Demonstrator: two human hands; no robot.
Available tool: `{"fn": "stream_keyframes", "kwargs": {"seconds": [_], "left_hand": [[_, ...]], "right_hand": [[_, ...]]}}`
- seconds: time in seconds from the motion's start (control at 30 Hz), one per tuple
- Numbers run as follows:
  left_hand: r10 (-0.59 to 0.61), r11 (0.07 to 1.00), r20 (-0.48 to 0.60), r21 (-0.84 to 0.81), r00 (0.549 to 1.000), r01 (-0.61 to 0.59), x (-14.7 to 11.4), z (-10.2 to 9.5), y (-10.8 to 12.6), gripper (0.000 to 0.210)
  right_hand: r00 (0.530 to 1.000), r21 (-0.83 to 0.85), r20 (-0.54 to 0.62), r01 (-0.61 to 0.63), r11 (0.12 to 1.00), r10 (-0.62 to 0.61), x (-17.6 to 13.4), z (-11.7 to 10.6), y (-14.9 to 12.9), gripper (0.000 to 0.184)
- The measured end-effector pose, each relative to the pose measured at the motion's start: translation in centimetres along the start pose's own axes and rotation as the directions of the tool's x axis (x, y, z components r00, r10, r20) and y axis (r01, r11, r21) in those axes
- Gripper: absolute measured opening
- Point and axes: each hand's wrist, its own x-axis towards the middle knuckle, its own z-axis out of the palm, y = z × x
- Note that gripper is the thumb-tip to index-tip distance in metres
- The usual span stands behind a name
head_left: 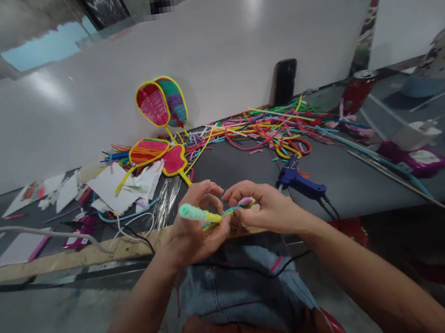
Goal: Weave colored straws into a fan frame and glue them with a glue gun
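Between both hands, at the table's front edge, is a small pipe-cleaner fan (196, 213) seen nearly edge-on. Its handle is wrapped in pale green and yellow and points up and left; blue and pink strands show farther along. My left hand (198, 230) is closed around the base of the handle. Pinched fingers of my right hand (267, 210) grip the fan's other end, where a pink bit sticks out. The hands hide most of its face. A blue glue gun (300, 181) lies on the table to the right of my right hand.
Finished-looking yellow-edged fans (152, 104) lean on the white panel (216, 52). Behind the hands spreads a pile of pipe cleaners (258, 129). A phone (285, 82), red can (356, 91) and purple pack (414, 160) stand or lie right; papers (112, 186) and cables are left.
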Motion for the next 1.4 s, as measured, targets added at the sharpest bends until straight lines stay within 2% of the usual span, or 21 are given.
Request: {"fn": "stream_keyframes", "kwargs": {"seconds": [0.13, 0.23, 0.3, 0.37, 0.43, 0.53, 0.6, 0.73, 0.9, 1.0, 1.1, 1.2, 1.33, 1.4], "left_hand": [[0.070, 0.997, -0.004, 0.023, 0.998, -0.069, -0.2, -0.3, -0.6, 0.081], [0.140, 0.989, -0.027, 0.050, 0.990, -0.138, -0.1, -0.7, -1.0, 0.086], [0.141, 0.988, -0.028, 0.068, 0.990, -0.139, 0.0, -0.9, -1.0, 0.088], [0.146, 0.987, -0.024, 0.073, 0.989, -0.144, 0.1, -1.0, -0.9, 0.089], [0.141, 0.988, -0.013, 0.065, 0.990, -0.140, 0.0, -1.0, -0.6, 0.083], [0.127, 0.989, 0.022, 0.075, 0.992, -0.128, -0.3, -0.8, -0.1, 0.076], [0.138, 0.986, 0.053, 0.089, 0.989, -0.143, -0.7, -0.8, -0.1, 0.082], [0.185, 0.977, 0.097, 0.094, 0.978, -0.194, -1.2, -0.7, -0.5, 0.091], [0.082, 0.984, 0.131, 0.148, 0.988, -0.101, -1.0, -0.8, -0.5, 0.070], [0.005, 0.989, 0.142, 0.145, 0.990, -0.026, -0.8, -1.0, -0.1, 0.056], [-0.023, 0.993, 0.116, 0.115, 0.993, 0.010, -0.7, -1.2, 0.0, 0.051], [-0.003, 0.998, 0.065, 0.067, 0.998, -0.001, -0.8, -1.4, -0.5, 0.058], [0.141, 0.989, 0.040, 0.047, 0.989, -0.143, -0.8, -1.6, -1.1, 0.084], [0.178, 0.982, 0.052, 0.048, 0.983, -0.180, -0.8, -1.7, -1.2, 0.090]], "right_hand": [[0.997, 0.089, 0.010, -0.074, 0.993, 0.073, 0.0, -0.2, 0.3, 0.026], [0.984, 0.251, -0.155, -0.053, 0.967, 0.094, -0.5, -0.5, 1.2, 0.030], [0.962, 0.298, -0.245, -0.047, 0.953, 0.124, -1.0, -0.5, 1.8, 0.030], [0.966, 0.223, -0.245, -0.021, 0.974, 0.078, -1.6, -0.4, 2.2, 0.030], [0.979, 0.062, -0.196, 0.076, 0.995, -0.063, -2.2, -0.1, 2.1, 0.030], [0.954, -0.125, -0.135, 0.250, 0.960, -0.266, -2.5, 0.4, 1.4, 0.021], [0.942, -0.167, -0.119, 0.292, 0.942, -0.313, -2.6, 0.5, 1.0, 0.013], [0.937, -0.243, -0.089, 0.308, 0.920, -0.338, -2.6, 0.7, 0.6, 0.010], [0.908, -0.315, -0.066, 0.373, 0.873, -0.413, -2.3, 1.0, 0.9, 0.006], [0.909, -0.305, -0.065, 0.376, 0.875, -0.413, -2.2, 1.2, 0.9, 0.006], [0.915, -0.264, -0.075, 0.366, 0.892, -0.398, -2.3, 0.9, 0.9, 0.010], [0.932, -0.216, -0.090, 0.326, 0.920, -0.351, -2.5, 0.3, 0.9, 0.021], [0.945, -0.201, -0.080, 0.297, 0.934, -0.318, -2.9, 0.0, 1.2, 0.028], [0.946, -0.215, -0.078, 0.293, 0.932, -0.315, -2.9, 0.2, 1.3, 0.031]]}}
